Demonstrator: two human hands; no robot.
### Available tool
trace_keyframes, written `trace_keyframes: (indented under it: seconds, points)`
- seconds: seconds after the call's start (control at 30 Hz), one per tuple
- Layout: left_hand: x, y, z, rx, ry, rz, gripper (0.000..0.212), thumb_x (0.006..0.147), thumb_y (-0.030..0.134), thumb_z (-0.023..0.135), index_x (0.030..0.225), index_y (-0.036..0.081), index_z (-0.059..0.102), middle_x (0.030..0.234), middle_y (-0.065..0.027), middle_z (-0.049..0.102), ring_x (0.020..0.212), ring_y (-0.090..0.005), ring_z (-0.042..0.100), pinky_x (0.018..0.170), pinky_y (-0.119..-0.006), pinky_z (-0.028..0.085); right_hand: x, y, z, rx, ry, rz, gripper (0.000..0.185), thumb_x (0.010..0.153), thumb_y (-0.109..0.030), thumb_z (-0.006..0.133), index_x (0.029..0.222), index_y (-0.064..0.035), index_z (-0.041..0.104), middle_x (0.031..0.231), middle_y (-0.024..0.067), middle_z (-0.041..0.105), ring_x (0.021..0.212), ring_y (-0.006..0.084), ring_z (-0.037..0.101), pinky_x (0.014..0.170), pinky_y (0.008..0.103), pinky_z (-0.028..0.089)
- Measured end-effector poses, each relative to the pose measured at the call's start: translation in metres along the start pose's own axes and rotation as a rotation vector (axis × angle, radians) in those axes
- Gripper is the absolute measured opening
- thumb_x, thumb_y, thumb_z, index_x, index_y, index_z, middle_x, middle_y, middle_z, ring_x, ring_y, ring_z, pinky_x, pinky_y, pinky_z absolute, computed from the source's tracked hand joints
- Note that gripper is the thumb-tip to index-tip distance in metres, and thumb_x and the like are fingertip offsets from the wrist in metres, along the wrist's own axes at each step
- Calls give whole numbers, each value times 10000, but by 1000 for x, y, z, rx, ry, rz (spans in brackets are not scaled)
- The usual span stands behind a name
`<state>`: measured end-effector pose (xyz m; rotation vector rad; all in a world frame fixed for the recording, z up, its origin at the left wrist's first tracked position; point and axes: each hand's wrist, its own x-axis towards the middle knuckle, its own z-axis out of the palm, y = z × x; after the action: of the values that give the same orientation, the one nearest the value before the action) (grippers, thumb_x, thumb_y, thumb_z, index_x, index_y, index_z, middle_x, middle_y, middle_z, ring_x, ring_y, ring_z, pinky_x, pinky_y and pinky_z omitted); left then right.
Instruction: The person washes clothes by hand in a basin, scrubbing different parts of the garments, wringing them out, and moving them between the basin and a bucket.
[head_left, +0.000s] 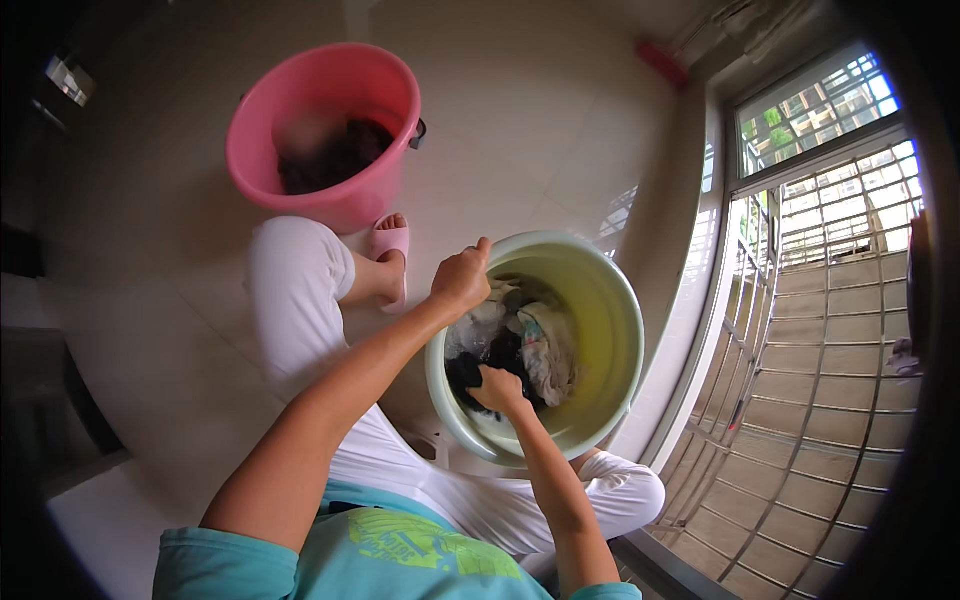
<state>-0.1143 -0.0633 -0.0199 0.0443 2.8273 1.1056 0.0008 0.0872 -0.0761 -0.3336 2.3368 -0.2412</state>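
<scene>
A pale green plastic bucket (604, 315) stands before me between my knees. Water and wet laundry fill its lower part: a dark cloth (506, 352), and a whitish garment (545, 356) with a coloured patch. My left hand (461, 277) is closed over the bucket's far left rim, its thumb pointing away from me; its fingertips are hidden. Down inside the bucket, my right hand (499, 388) grips the dark cloth, with the fingers partly out of sight in the folds.
A pink bucket (394, 184) with dark contents sits on the tiled floor (517, 135), beyond my left knee. To the right are a window frame (694, 375) and a metal grille (802, 360). A red-headed broom or similar tool (661, 64) rests near the far wall.
</scene>
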Motion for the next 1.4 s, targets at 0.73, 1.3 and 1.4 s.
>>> trace_keyframes:
  seconds: [0.73, 1.3, 1.4]
  points:
    - [-1, 3, 0, 36, -3, -24, 290, 619, -7, 471, 899, -7, 399, 740, -191, 549, 681, -347, 557, 595, -407, 456, -127, 69, -128, 1127, 673, -95, 253, 624, -19, 602, 868, 39, 572, 711, 20, 561, 653, 70, 499, 591, 189, 401]
    - [-3, 2, 1, 20, 6, -1, 242, 655, 17, 442, 885, 1, 369, 739, -216, 533, 674, -390, 531, 593, -456, 425, 2, 61, -75, -68, 519, 319, 686, 605, -421, 641, 1192, -190, 369, 1199, 157, 345, 1068, 343, 354, 814, 536, 305]
    - [0, 3, 7, 38, 8, 6, 268, 632, 23, 475, 883, 11, 382, 737, -199, 544, 660, -372, 546, 588, -437, 445, 31, 68, -47, 69, 429, 396, 760, 588, -538, 595, 1216, -197, 337, 1196, 205, 334, 1023, 373, 400, 774, 515, 355]
